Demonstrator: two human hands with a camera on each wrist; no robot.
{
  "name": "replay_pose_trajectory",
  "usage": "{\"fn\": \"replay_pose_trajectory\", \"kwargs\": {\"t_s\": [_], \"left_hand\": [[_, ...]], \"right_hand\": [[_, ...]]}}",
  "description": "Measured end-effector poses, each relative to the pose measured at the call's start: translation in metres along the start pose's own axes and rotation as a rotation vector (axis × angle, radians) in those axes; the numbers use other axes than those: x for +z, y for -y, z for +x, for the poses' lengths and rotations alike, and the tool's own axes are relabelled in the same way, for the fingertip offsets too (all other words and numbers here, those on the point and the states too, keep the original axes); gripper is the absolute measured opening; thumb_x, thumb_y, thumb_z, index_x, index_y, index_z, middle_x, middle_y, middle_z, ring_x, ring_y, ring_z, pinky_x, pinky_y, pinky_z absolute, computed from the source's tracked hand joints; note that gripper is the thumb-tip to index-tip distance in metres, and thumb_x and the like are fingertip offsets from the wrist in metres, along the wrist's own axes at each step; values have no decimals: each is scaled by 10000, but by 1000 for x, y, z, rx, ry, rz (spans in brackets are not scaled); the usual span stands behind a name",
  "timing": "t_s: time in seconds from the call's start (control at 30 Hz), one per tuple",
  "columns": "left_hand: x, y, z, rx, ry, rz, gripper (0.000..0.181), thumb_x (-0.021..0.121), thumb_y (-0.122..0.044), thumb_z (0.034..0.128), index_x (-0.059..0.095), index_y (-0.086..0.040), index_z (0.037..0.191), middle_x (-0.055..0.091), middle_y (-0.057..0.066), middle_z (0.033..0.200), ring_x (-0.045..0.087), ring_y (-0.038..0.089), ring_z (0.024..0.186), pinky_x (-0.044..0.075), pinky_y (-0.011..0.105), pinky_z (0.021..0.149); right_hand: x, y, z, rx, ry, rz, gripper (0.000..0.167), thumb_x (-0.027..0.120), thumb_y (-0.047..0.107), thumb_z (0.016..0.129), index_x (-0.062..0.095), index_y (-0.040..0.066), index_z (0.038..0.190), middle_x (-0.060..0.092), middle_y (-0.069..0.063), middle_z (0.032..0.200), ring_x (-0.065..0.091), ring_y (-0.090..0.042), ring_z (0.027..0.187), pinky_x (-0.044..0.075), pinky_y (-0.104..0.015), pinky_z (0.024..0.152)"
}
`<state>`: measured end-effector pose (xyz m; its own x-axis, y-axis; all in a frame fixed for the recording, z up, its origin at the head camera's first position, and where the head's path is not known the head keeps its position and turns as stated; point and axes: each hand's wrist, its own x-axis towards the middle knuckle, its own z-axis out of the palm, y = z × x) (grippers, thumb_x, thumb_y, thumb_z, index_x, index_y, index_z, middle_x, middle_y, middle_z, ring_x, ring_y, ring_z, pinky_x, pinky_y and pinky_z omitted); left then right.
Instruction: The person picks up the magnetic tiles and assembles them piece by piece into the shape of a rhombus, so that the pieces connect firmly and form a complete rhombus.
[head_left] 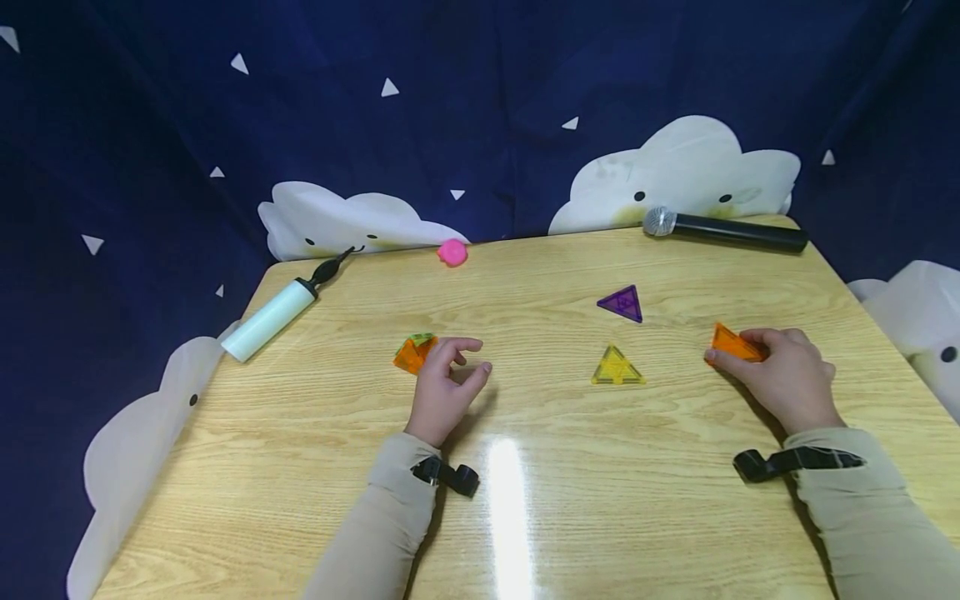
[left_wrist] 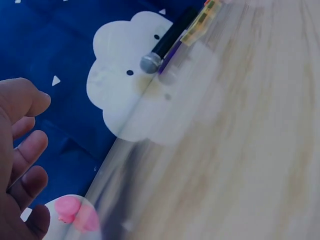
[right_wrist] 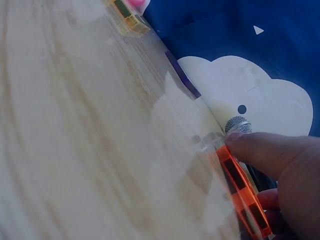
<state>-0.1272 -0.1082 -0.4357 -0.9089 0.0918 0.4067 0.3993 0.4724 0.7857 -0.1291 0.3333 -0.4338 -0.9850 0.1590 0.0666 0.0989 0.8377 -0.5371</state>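
We'd call this the tile-grasping step: the right hand (head_left: 787,371) pinches 1 orange tile (head_left: 735,343) between thumb and fingers, right of the yellow triangle (head_left: 617,367), at the bench's (head_left: 577,500) right side. Can't tell if it's lifted. Next move probably needs a steady pinch. Left hand (head_left: 446,387): thumb and fingers apart, holding nothing, beside the orange-and-green piece (head_left: 412,357).

Pump (head_left: 272,319): pale green with black nozzle; we see it along the table's (head_left: 247,500) left edge.
Microphone (head_left: 738,233): black, silver-headed, lying back right.
Pink piece (head_left: 452,252): near the back edge.
Curtain (head_left: 480,50): navy; we note white clouds (head_left: 690,171).
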Motion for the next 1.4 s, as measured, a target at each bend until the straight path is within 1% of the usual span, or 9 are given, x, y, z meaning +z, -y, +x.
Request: {"fn": "replay_pose_trajectory", "kwargs": {"t_s": [0.17, 0.43, 0.8, 0.93, 1.13, 1.27, 1.4], "left_hand": [[8, -2, 0, -11, 37, 7, 306, 768, -138, 878, 677, -53, 1158, 661, 25, 1144, 539, 239, 949, 451, 390, 746], [23, -10, 1, -44, 122, 14, 327, 761, -163, 883, 678, -66, 1183, 652, 29, 1133, 541, 248, 966, 447, 394, 832], [40, -17, 2, -77, 185, -17, 337, 757, -177, 891, 672, -73, 1200, 647, 13, 1161, 562, 226, 1012, 457, 372, 911], [47, -20, 4, -78, 202, -33, 336, 753, -183, 896, 669, -74, 1203, 645, 11, 1169, 568, 227, 1011, 465, 360, 919], [58, -25, 6, -73, 214, -46, 338, 749, -193, 894, 669, -78, 1202, 646, 6, 1167, 567, 227, 999, 468, 343, 908], [66, -29, 7, -72, 229, -50, 339, 742, -200, 896, 671, -82, 1206, 649, -1, 1160, 567, 209, 993, 467, 334, 901], [74, -33, 9, -74, 241, -56, 334, 741, -215, 898, 677, -99, 1205, 647, -20, 1150, 559, 179, 978, 466, 308, 884]], "right_hand": [[-1, 1, 0, -3, 6, -11, 818, 676, 599, 882, 560, -99, 1292, 477, -325, 1177, 446, -493, 1048, 230, -638, 749], [-1, 2, -1, -1, 8, -7, 818, 680, 599, 880, 560, -99, 1290, 476, -326, 1179, 449, -495, 1045, 231, -633, 748], [0, 0, 0, 0, 7, -4, 821, 680, 602, 879, 559, -97, 1293, 472, -328, 1189, 443, -498, 1057, 222, -630, 746], [0, 0, 0, -2, 5, -4, 803, 674, 593, 887, 564, -93, 1289, 475, -323, 1180, 447, -494, 1047, 222, -623, 744], [-1, 0, -1, -36, 10, 3, 722, 641, 548, 929, 579, -77, 1287, 483, -308, 1162, 450, -489, 1033, 215, -626, 737], [-1, -1, -1, -69, 21, 9, 710, 656, 534, 926, 580, -62, 1305, 490, -291, 1179, 455, -468, 1039, 210, -587, 722], [-2, -3, -1, -98, 34, 7, 691, 670, 505, 927, 573, -50, 1325, 494, -290, 1222, 458, -454, 1078, 212, -545, 717]]}}
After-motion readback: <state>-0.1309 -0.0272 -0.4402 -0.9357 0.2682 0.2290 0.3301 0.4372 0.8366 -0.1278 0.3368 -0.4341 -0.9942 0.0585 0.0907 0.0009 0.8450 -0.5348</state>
